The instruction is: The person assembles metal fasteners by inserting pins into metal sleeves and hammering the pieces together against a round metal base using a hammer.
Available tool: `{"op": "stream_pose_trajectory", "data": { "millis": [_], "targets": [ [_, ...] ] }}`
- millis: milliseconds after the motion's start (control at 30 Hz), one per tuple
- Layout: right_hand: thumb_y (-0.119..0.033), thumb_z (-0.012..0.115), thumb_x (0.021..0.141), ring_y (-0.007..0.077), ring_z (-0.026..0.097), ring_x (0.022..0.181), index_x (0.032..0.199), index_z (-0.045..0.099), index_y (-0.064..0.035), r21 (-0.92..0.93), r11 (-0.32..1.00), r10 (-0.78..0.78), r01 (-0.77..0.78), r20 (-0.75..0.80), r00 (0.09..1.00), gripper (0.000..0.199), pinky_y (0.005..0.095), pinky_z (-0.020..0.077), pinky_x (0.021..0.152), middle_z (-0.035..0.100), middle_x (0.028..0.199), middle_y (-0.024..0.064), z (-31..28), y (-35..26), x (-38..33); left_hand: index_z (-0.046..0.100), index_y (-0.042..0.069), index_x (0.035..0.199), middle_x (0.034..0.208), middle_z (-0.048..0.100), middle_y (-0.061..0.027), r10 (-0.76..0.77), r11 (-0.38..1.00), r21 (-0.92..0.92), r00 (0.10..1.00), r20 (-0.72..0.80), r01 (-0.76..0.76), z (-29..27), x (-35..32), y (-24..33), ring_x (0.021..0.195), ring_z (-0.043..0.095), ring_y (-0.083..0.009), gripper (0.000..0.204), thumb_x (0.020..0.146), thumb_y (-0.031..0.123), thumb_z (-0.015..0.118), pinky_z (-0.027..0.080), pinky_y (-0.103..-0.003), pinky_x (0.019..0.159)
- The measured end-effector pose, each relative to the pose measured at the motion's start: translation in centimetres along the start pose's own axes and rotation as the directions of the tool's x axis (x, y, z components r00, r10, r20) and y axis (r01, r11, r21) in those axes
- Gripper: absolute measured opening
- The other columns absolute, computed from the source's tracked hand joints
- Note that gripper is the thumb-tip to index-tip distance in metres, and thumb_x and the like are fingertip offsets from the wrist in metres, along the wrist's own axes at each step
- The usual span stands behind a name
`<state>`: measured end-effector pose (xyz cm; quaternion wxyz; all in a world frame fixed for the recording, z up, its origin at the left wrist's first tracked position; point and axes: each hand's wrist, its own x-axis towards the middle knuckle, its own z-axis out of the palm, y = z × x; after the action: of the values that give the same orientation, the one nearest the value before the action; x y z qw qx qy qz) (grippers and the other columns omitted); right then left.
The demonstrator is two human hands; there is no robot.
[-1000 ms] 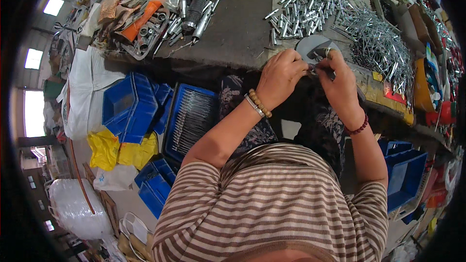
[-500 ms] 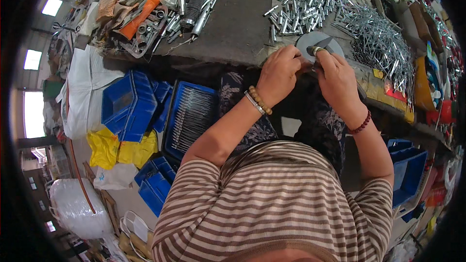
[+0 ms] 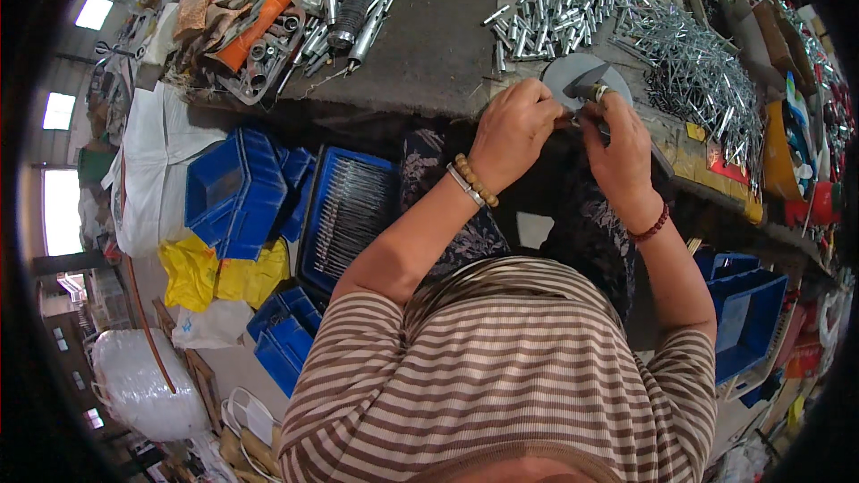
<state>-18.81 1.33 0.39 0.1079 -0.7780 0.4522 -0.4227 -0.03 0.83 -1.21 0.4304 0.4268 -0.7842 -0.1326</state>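
Observation:
My left hand (image 3: 512, 131) and my right hand (image 3: 618, 150) are close together at the near edge of a grey workbench (image 3: 429, 45). Both pinch a small metal part (image 3: 588, 89) between the fingertips, just in front of a round grey disc (image 3: 571, 72) lying on the bench. A bead bracelet sits on my left wrist and a dark red one on my right. The part itself is mostly hidden by my fingers.
Piles of shiny metal pins (image 3: 559, 0) and thin rods (image 3: 702, 76) cover the bench beyond my hands. Sockets and an orange-handled tool (image 3: 253, 29) lie at the far left. Blue bins (image 3: 234, 192) and a tray of rods (image 3: 349, 215) sit below left, another blue bin (image 3: 747, 317) at right.
Both hands have shifted slightly up toward the grey disc and drawn closer together, still working the small metal part.

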Motion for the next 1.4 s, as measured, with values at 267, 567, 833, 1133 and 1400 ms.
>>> {"op": "stream_pose_trajectory", "data": {
  "millis": [267,567,833,1133,1400],
  "targets": [
    [0.005,0.068,0.082,0.0384,0.064,0.090,0.113,0.056,-0.0036,0.038,0.994,0.103,-0.106,0.087,0.991,0.034,0.0454,0.0510,0.074,0.066,0.092,0.0159,-0.3,-0.3,0.5,0.069,0.003,0.092,0.096,0.061,-0.0115,0.010,1.000,-0.017,1.000,-0.004,-0.010,0.0,0.0,-0.1,0.091,0.061,-0.0329,0.013,0.080,0.001,0.070,0.050,-0.043,0.080],
    [-0.003,0.070,0.083,0.0344,0.062,0.090,0.109,0.062,-0.0065,-0.256,0.962,-0.078,0.097,0.085,0.993,0.027,0.0436,0.0501,0.077,0.066,0.094,0.0115,-1.7,-1.0,0.1,0.072,0.003,0.091,0.092,0.061,-0.0110,0.016,1.000,-0.009,1.000,-0.008,-0.017,0.2,0.1,-0.2,0.088,0.062,-0.0316,0.012,0.080,-0.001,0.068,0.050,-0.042,0.077],
    [-0.007,0.072,0.084,0.0373,0.062,0.097,0.111,0.062,-0.0016,-0.387,0.919,0.137,-0.077,0.130,0.982,0.029,0.0440,0.0496,0.082,0.064,0.103,0.0138,-6.1,1.7,-0.5,0.073,0.008,0.092,0.090,0.061,-0.0082,0.016,1.000,0.005,1.000,0.013,-0.016,0.1,0.2,0.1,0.087,0.062,-0.0297,0.009,0.083,0.012,0.075,0.050,-0.042,0.076],
    [0.000,0.066,0.087,0.0363,0.064,0.080,0.112,0.063,-0.0046,-0.145,0.988,0.049,-0.056,-0.049,0.998,0.026,0.0400,0.0510,0.067,0.061,0.101,0.0143,-7.8,-3.0,-2.6,0.073,0.006,0.094,0.091,0.062,-0.0087,-0.008,0.999,-0.033,0.999,0.039,0.009,0.1,0.3,-0.2,0.085,0.063,-0.0292,0.013,0.082,0.005,0.075,0.051,-0.040,0.075],
    [0.001,0.066,0.085,0.0359,0.065,0.078,0.112,0.065,-0.0077,-0.289,0.957,0.038,-0.002,0.120,0.992,0.029,0.0425,0.0531,0.066,0.063,0.099,0.0119,-6.9,-2.4,-3.3,0.072,0.004,0.094,0.091,0.061,-0.0101,0.027,1.000,-0.007,0.999,0.036,-0.026,0.0,0.3,-0.4,0.084,0.063,-0.0293,0.013,0.082,0.006,0.075,0.051,-0.039,0.074]
  ]
}}
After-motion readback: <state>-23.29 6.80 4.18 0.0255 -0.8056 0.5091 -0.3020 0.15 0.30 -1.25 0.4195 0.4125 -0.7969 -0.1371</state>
